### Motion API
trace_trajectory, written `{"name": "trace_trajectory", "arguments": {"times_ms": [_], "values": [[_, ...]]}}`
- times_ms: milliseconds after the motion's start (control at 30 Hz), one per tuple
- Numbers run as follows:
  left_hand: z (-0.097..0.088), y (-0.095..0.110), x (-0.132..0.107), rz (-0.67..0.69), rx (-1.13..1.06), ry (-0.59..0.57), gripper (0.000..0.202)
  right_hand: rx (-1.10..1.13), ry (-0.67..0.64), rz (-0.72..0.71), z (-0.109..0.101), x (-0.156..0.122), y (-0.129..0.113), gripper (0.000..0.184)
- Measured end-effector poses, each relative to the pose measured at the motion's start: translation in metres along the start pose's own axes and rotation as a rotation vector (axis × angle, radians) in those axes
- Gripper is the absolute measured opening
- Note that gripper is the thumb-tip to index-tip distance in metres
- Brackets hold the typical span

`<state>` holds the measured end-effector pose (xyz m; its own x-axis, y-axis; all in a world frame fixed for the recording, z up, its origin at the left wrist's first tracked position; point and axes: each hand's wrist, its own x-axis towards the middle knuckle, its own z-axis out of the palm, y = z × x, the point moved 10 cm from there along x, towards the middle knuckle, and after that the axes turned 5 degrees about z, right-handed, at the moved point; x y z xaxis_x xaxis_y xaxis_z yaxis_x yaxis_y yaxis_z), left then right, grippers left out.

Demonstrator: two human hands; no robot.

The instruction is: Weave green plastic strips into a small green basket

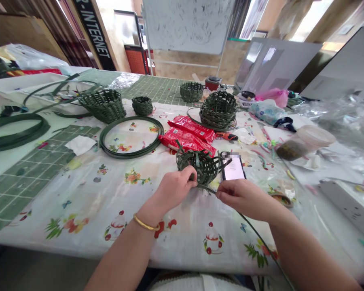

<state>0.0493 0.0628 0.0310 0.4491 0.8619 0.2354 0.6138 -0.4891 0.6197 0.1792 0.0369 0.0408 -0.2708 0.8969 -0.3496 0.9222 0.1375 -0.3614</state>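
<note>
1. A half-woven basket of dark green strip [202, 165] sits on the table just in front of the person, tilted on its side, with loose strip ends sticking out at its rim and open gaps in the weave.
2. The left hand [172, 190], with a gold bangle [145, 222] on its wrist, is closed around the basket's lower edge, pinching it between thumb and fingers.
3. The right hand [245, 198] is pinched closed on a long green strip [255, 238] where it meets the basket. The strip trails down past the table's near edge toward the lower right of the view.
4. A smartphone [233, 167] lies just beside the basket on the right, and two red packets [186, 135] lie just beyond it.
5. Bare floral tablecloth [79, 242] spreads left of the hands and down to the near edge, giving room there. A green cutting mat [39, 169] lies further left.
6. Farther off stand a green strip hoop [131, 137] and four woven baskets: a large one [218, 110], another [103, 105], and two small ones [142, 105] [191, 91].
7. An orange-handled tool [227, 136] lies below the large basket, and a plastic tub [305, 141] sits toward the right edge.
</note>
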Motion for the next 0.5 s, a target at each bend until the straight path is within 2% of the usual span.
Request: {"name": "trace_trajectory", "arguments": {"times_ms": [67,167,333,500], "values": [[0.0,0.001,0.0,0.004,0.014,-0.014,0.006,-0.03,-0.012,-0.022,-0.001,0.0,-0.004,0.022],[0.0,0.003,0.0,0.014,0.033,-0.028,0.004,-0.207,0.067,-0.076,-0.007,-0.003,-0.016,0.024],[-0.004,0.001,0.001,-0.003,0.046,-0.002,0.005,-0.617,0.364,-0.283,-0.024,-0.019,-0.052,0.018],[-0.005,-0.001,0.002,0.025,0.002,0.033,0.007,-0.814,0.616,-0.396,-0.043,-0.024,-0.079,0.015]]}}
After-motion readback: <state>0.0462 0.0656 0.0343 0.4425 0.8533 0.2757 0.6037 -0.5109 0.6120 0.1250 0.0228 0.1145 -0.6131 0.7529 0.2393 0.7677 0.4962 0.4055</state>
